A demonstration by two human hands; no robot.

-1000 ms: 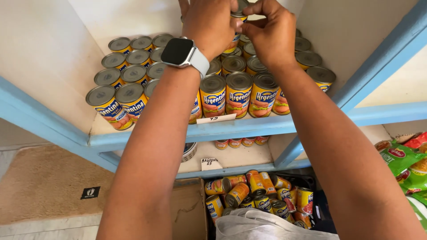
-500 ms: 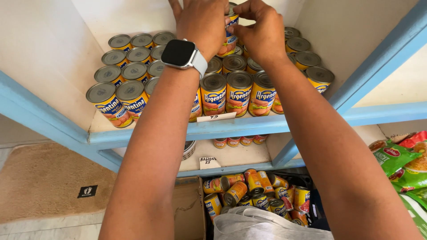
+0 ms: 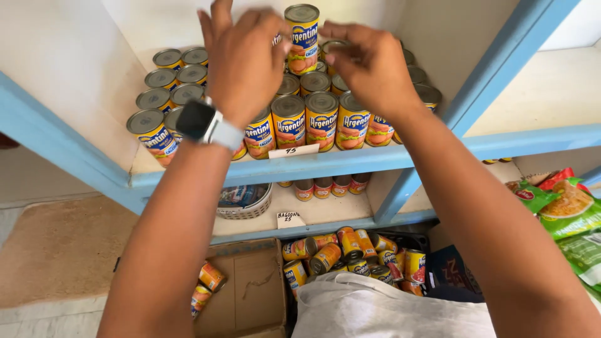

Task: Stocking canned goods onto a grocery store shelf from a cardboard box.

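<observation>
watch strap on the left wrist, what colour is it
White, with a dark square face; the watch on the left hand shows best in the head view.

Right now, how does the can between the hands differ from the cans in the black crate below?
The raised can stands upright on top of the shelved cans; the crate cans lie tilted and jumbled. The raised can sits between the left hand and right hand; the crate cans are untouched. Both share yellow labels.

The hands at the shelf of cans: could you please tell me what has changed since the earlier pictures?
Both hands, left hand and right hand, have parted, uncovering the upright yellow-labelled tin can stacked on the second tier, fingertips beside it. The rows of cans on the blue-edged shelf stayed put.
</observation>
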